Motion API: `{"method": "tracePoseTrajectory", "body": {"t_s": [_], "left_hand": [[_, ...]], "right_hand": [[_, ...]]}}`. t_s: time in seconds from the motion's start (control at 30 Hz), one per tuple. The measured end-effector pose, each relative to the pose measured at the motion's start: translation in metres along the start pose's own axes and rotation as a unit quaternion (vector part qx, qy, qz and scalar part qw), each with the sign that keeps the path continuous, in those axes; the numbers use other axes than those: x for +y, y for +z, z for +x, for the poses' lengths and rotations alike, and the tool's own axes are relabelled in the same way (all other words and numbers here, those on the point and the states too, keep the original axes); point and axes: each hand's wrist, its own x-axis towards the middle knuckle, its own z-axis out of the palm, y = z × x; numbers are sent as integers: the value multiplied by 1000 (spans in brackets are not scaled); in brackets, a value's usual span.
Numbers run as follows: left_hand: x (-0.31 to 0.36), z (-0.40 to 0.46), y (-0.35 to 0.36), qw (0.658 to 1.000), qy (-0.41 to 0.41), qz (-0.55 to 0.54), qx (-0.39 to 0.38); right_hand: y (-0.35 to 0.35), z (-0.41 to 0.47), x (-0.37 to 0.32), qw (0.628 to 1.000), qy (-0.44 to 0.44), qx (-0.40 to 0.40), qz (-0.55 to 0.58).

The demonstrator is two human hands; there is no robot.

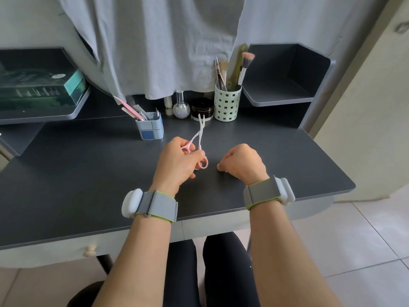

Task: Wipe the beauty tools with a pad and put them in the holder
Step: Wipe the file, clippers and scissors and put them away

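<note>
Over the middle of the desk (287,151) the left hand (177,160) grips pink scissors (198,142) by the handles while the right hand (241,162) is curled, perhaps pinching a hidden pad, so wiping seems underway; next, the blue holder (150,127) near the back edge.

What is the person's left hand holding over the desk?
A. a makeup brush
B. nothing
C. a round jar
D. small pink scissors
D: the left hand grips small pink scissors by their loops, blades pointing away toward the blue holder.
</note>
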Motion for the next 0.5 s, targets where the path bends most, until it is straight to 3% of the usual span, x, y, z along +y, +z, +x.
{"method": "tracePoseTrajectory", "body": {"t_s": [0.23,0.5], "left_hand": [[-3,-2,-5,1000,-2,4,-20],[-3,-6,-11,998,-14,4,-58]], "right_hand": [[-9,1,-15,980,-52,53,182],[-10,8,-51,909,-55,94,401]]}}
